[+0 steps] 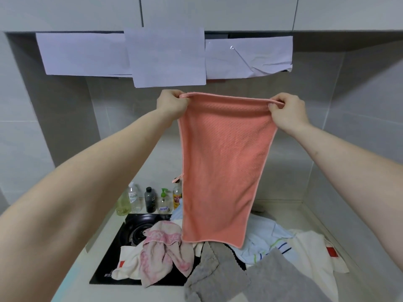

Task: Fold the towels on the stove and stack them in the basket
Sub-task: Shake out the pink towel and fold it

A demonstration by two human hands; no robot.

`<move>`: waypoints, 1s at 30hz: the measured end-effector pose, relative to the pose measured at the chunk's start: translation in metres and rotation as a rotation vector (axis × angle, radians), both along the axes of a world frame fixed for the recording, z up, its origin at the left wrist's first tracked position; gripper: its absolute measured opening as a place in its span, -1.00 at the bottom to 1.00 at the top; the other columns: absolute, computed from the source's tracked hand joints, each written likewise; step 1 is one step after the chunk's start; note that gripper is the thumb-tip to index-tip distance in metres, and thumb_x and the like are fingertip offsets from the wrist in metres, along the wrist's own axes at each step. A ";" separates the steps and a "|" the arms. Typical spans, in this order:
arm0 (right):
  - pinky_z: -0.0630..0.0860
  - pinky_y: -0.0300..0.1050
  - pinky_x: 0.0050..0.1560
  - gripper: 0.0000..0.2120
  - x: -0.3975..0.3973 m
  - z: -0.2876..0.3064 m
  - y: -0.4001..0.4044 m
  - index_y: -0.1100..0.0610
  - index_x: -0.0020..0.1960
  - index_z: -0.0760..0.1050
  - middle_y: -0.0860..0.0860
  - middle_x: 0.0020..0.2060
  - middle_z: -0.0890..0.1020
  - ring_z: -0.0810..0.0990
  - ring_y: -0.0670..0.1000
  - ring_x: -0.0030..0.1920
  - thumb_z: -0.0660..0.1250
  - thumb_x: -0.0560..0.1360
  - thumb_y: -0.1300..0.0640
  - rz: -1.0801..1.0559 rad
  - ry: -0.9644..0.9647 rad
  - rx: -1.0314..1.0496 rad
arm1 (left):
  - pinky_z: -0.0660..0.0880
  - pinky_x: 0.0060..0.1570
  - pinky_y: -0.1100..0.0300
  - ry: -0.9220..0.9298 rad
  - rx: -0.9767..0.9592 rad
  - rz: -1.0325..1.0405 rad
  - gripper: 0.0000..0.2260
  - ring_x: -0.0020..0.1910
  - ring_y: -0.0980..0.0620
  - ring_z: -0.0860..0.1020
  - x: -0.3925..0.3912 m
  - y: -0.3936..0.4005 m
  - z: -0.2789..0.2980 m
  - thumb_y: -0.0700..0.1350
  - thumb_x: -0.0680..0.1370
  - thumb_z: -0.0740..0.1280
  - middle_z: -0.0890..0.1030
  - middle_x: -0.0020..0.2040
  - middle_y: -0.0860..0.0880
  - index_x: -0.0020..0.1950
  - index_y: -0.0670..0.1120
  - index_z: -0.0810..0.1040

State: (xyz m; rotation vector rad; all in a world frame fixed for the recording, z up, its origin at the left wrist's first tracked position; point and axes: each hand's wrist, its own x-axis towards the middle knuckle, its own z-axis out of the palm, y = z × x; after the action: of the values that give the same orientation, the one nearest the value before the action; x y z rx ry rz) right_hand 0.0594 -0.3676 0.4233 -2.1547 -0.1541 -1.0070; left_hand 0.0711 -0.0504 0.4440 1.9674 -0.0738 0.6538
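A salmon-pink towel hangs full length in the air above the stove. My left hand pinches its top left corner and my right hand pinches its top right corner, so the top edge is stretched level between them. Below it the black stove is heaped with loose towels: a pink-and-white one, a grey one, a pale blue striped one and a cream one with a red tag. No basket is in view.
Several bottles stand in a row against the back wall behind the stove. White paper sheets hang from the hood above my hands. Tiled walls close in both sides of the counter.
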 end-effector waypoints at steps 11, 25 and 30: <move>0.37 -0.25 0.00 -0.82 0.016 0.012 0.001 0.13 0.02 0.67 0.09 -0.06 0.69 0.54 0.00 -0.06 0.28 0.57 0.17 -0.040 0.087 0.009 | 0.44 -0.15 0.21 0.114 0.039 0.006 -0.88 -0.12 -0.02 0.56 0.021 -0.010 0.008 -0.05 0.53 0.35 0.60 -0.19 0.00 -0.17 0.03 0.65; 0.38 -0.23 -0.05 -0.83 -0.011 0.010 -0.014 0.09 -0.03 0.65 -0.01 -0.12 0.68 0.58 -0.04 -0.05 0.28 0.53 0.17 0.001 0.014 0.021 | 0.42 -0.17 0.19 0.033 0.098 -0.151 -0.82 -0.20 0.07 0.50 -0.005 -0.012 0.000 -0.03 0.59 0.33 0.57 -0.20 0.02 -0.04 -0.09 0.68; 0.44 -0.19 -0.15 -0.87 -0.045 -0.028 -0.023 0.03 -0.15 0.62 0.01 -0.20 0.68 0.57 -0.06 -0.15 0.31 0.50 0.17 0.102 0.028 0.006 | 0.53 -0.06 0.05 0.101 0.191 -0.247 -0.74 -0.19 0.03 0.51 -0.050 0.006 -0.033 0.05 0.59 0.34 0.57 -0.20 -0.04 -0.14 -0.12 0.64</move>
State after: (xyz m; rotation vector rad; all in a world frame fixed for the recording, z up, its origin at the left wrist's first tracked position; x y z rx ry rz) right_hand 0.0147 -0.3905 0.3950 -2.1324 -0.2451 -0.9177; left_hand 0.0208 -0.0440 0.4106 2.1269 -0.3229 0.3971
